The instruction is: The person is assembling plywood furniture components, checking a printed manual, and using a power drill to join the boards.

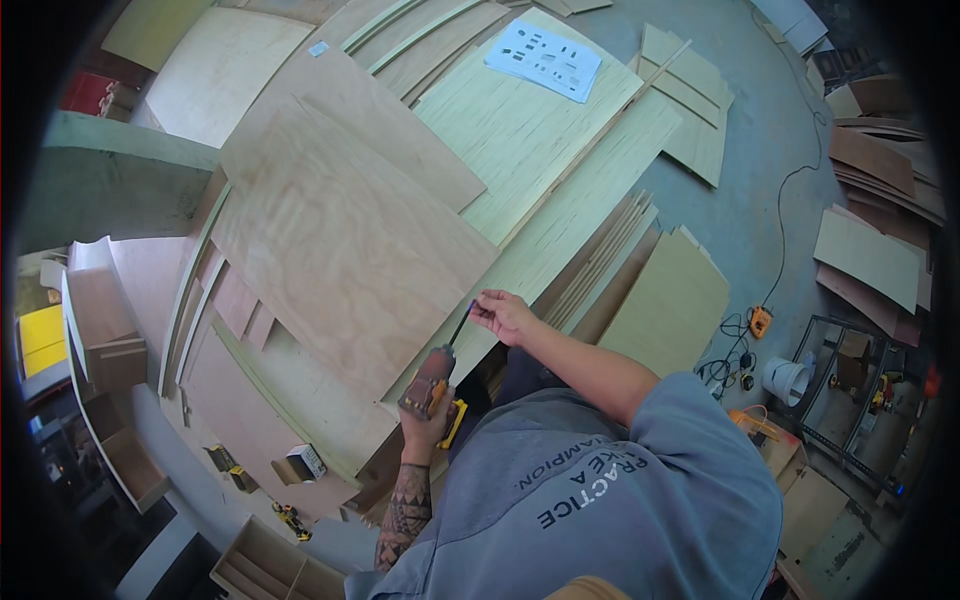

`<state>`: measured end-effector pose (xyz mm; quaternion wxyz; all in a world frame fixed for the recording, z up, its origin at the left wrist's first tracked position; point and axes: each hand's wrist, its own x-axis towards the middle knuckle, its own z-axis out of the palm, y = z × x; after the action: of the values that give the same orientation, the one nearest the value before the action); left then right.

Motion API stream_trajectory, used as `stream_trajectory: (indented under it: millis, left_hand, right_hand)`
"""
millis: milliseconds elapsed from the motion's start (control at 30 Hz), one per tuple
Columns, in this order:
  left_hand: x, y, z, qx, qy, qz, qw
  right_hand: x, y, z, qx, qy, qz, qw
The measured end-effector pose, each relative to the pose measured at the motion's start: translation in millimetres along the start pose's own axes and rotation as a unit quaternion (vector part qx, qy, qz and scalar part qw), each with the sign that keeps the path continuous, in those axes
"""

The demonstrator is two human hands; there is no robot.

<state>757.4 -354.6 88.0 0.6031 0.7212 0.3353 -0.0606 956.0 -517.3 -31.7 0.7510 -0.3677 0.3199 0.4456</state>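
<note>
My left hand [424, 432] is wrapped round the grip of a cordless power driver [430, 380], which has a dark body and yellow parts at its base. A long, thin dark bit [461, 326] points up and away from its nose. At the tip of that bit, the fingers of my right hand [503, 316] are pinched together; what they hold there is too small to make out. Both hands are over the near edge of a large plywood sheet [350, 250], which lies on a stack of paler boards [570, 190].
Printed sheets [545, 60] lie on the far boards. Upright panels [610, 255] stand right of the stack. Farther right are a cable with an orange box [761, 322], a white bucket [786, 380] and a black metal frame [850, 395]. A small carton [300, 464] sits at the lower left.
</note>
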Motion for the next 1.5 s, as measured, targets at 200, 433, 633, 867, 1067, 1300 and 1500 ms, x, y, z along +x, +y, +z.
stream_trajectory:
  millis: [200, 433, 633, 867, 1067, 1300, 1500]
  left_hand:
    - [41.3, 49.9, 32.7, -0.041, -0.059, -0.097, 0.993]
    - [55.7, 74.9, 44.0, -0.001, -0.072, -0.094, 0.993]
    - [70.1, 87.7, 54.9, 0.015, -0.058, -0.109, 0.992]
    - [108.4, 81.0, 76.3, 0.211, -0.084, -0.070, 0.971]
    - [127.2, 97.0, 95.7, 0.269, -0.066, 0.095, 0.956]
    - [137.7, 109.7, 94.5, 0.312, -0.105, -0.009, 0.944]
    - [139.4, 113.4, 97.5, 0.300, -0.112, -0.091, 0.943]
  right_hand:
    - [15.8, -28.7, -37.4, 0.168, -0.001, -0.031, 0.985]
    - [22.8, -33.4, -49.9, 0.177, -0.011, -0.036, 0.983]
    - [44.6, -23.4, -52.8, 0.162, -0.024, -0.006, 0.987]
    - [86.4, -14.5, -37.7, 0.228, 0.017, 0.026, 0.973]
    - [107.2, -12.1, -39.7, 0.258, 0.020, -0.009, 0.966]
    - [111.0, -9.1, -40.4, 0.282, 0.035, -0.019, 0.959]
    - [114.4, -9.1, -44.3, 0.271, 0.023, -0.020, 0.962]
